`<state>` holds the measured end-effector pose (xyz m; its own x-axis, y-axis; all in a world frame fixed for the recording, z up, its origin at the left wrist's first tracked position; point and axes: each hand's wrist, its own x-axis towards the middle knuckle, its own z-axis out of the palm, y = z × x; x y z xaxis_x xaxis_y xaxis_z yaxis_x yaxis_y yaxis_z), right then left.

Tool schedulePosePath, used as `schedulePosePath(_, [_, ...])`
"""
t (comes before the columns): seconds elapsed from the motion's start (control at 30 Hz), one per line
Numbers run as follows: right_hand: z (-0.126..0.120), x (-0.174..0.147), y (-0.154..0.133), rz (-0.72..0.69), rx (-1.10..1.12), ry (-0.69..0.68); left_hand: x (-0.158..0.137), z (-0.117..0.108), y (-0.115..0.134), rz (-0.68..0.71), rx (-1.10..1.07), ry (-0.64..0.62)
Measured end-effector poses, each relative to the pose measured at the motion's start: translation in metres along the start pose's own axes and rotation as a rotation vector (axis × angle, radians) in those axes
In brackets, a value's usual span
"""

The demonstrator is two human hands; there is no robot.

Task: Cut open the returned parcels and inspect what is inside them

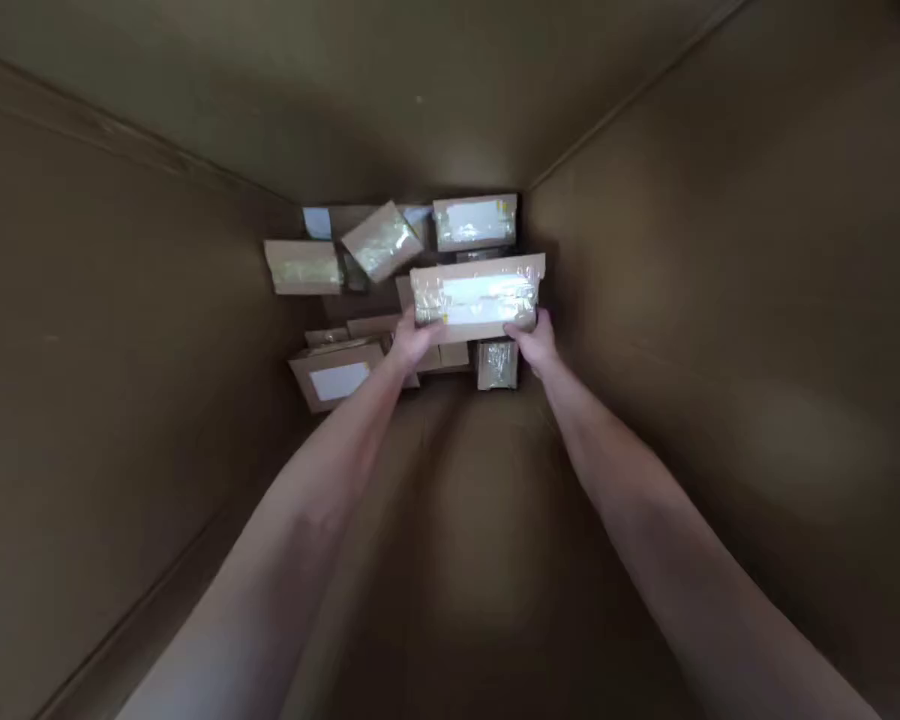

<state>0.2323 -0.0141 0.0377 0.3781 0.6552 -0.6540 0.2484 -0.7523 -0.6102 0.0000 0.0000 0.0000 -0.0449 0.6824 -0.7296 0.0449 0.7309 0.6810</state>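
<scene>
Both my arms reach down into a deep cardboard container. Between my hands is a cardboard box wrapped in clear, shiny tape, with a white label on the face toward me. My left hand grips its lower left corner, thumb on the near face. At the lower right corner my right hand grips it the same way. The fingers behind the box are hidden. Below it, near my right hand, stands a small taped box. A labelled box lies tilted to the left of my left hand.
Several other boxes lie at the bottom: a labelled box at the back right, a tilted box in the middle and a taped box at the left. Tall cardboard walls enclose the space on the sides and back.
</scene>
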Motion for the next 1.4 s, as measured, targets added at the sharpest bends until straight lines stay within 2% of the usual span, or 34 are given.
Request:
schedulePosePath(0.17, [-0.032, -0.097, -0.052, -0.055, 0.044, -0.021, -0.088, -0.048, 0.064, 0.091, 0.01, -0.071])
schedulePosePath(0.37, [-0.089, -0.273, -0.12, -0.334, 0.336, -0.034, -0.23, -0.117, 0.168, 0.355, -0.053, -0.286])
schedulePosePath(0.47, [-0.123, -0.359, -0.132, -0.486, 0.381, 0.057, -0.299, -0.127, 0.215, 0.514, 0.059, -0.351])
schedulePosePath(0.53, [-0.147, -0.411, -0.129, -0.58, 0.378, 0.156, -0.342, -0.12, 0.243, 0.617, 0.168, -0.401])
schedulePosePath(0.63, [-0.182, -0.48, -0.107, -0.658, 0.364, 0.32, -0.402, -0.092, 0.272, 0.774, 0.313, -0.487])
schedulePosePath(0.7, [-0.203, -0.517, -0.081, -0.665, 0.359, 0.44, -0.439, -0.063, 0.277, 0.832, 0.368, -0.577])
schedulePosePath(0.8, [-0.231, -0.561, -0.024, -0.637, 0.347, 0.65, -0.485, -0.01, 0.259, 0.832, 0.412, -0.73])
schedulePosePath(0.9, [-0.256, -0.589, 0.05, -0.567, 0.306, 0.837, -0.522, 0.052, 0.219, 0.803, 0.463, -0.861])
schedulePosePath(1.03, [-0.283, -0.608, 0.144, -0.381, 0.313, 1.01, -0.556, 0.137, 0.154, 0.717, 0.583, -1.033])
schedulePosePath(1.13, [-0.298, -0.615, 0.188, -0.262, 0.382, 1.046, -0.569, 0.192, 0.115, 0.715, 0.638, -1.101])
schedulePosePath(1.23, [-0.312, -0.614, 0.207, -0.193, 0.458, 1.083, -0.572, 0.236, 0.094, 0.706, 0.639, -1.131])
schedulePosePath(1.4, [-0.343, -0.586, 0.218, -0.169, 0.556, 1.099, -0.563, 0.298, 0.091, 0.642, 0.633, -1.167])
